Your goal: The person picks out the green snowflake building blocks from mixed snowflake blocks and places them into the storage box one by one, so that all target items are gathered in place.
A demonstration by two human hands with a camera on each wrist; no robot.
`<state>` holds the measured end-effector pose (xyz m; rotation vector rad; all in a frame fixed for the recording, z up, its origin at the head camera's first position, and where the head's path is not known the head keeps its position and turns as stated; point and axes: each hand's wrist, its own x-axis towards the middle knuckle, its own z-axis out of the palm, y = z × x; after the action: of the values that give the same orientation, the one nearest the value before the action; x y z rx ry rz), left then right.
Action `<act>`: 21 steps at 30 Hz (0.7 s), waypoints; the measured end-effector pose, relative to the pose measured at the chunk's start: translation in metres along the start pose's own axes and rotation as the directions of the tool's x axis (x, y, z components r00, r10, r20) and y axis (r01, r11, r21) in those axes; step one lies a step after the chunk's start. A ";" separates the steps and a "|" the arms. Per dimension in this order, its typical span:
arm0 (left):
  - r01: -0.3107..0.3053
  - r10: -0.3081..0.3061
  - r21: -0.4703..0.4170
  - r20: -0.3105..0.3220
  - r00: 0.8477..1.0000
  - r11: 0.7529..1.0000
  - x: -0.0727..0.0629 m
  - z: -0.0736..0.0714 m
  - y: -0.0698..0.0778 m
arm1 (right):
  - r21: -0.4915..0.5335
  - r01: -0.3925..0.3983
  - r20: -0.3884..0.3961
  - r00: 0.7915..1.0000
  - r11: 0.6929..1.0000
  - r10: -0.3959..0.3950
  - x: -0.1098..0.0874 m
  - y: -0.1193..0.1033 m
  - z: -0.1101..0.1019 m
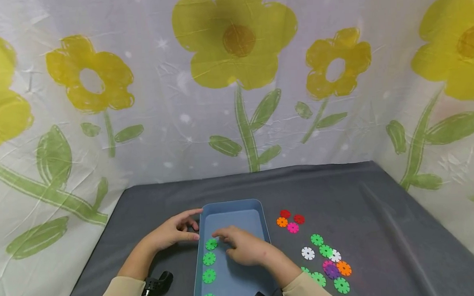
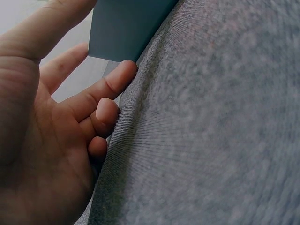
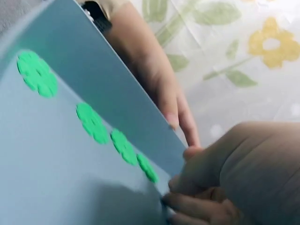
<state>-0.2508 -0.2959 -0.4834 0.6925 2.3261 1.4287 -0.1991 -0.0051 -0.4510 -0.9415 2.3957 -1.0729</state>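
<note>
A blue-grey rectangular tray (image 1: 240,205) lies on the dark cloth. Along its left side runs a column of several green notched plastic discs (image 1: 209,276), also seen in the right wrist view as green discs (image 3: 91,123) beside the tray wall. My left hand (image 1: 173,231) is at the tray's upper left, index fingertip and thumb at the outer edge, other fingers loosely bent. Over the tray, my right hand (image 1: 244,246) reaches left, its fingertips (image 3: 176,185) low near the farthest green disc. No piece shows between its fingers.
Right of the tray lie loose notched discs: a small group with red discs (image 1: 299,219) and a pink disc (image 1: 292,228), and a nearer spread with green discs (image 1: 342,285), a white disc (image 1: 307,253) and an orange disc (image 1: 344,268). A flower-printed curtain (image 1: 159,125) stands behind.
</note>
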 end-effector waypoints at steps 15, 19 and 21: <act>0.015 -0.015 0.013 -0.013 1.000 1.000 -0.001 0.003 -0.004 | -0.086 -0.024 0.027 0.999 0.996 0.026 -0.012 -0.009 -0.026; 0.007 -0.006 0.047 -0.021 1.000 0.999 0.000 0.001 0.000 | -0.084 0.012 -0.034 0.999 0.996 -0.015 -0.022 -0.005 -0.046; -0.002 0.003 0.049 -0.019 1.000 0.999 0.000 0.000 0.001 | -0.078 0.026 -0.059 0.998 0.997 -0.030 -0.029 -0.004 -0.058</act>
<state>-0.2502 -0.2955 -0.4828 0.6988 2.3832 1.3895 -0.2085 0.0437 -0.4090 -0.9845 2.4962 -1.0389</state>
